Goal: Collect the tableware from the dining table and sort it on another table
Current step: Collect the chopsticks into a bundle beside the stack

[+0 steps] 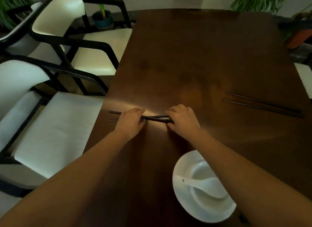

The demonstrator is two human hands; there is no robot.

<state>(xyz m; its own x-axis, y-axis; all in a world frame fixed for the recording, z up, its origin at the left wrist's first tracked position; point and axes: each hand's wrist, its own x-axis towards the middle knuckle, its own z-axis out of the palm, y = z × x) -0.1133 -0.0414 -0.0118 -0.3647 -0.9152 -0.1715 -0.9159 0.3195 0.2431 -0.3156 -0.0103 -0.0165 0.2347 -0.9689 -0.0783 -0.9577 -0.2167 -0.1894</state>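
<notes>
landmark: dark brown wooden dining table [194, 49]. a pair of thin black chopsticks [155, 119] lies on it near its left edge, long axes running roughly left-right across the table, the two sticks crossed in a shallow x between the hands. tips stick out past the left hand toward the table's left edge.

left hand [130, 123] is palm down over the left part of the pair, fingers curled, thumb tucked under, pinching the sticks. right hand [183, 119] is palm down over the right ends, fingers curled onto them, thumb below; cannot tell if it grips or just presses. both forearms reach straight in from the table's near edge, wrists low.

second pair of black chopsticks [263, 105] lies toward the table's right edge, roughly parallel, angled left-far to right-near, well apart from the hands.

white round ceramic bowl [185, 189] sits at the table's near edge, partly under the right forearm, with a white ceramic spoon [200, 182] inside, handle pointing left.

white-cushioned black-framed chairs [55, 125] stand off the table's left side.
</notes>
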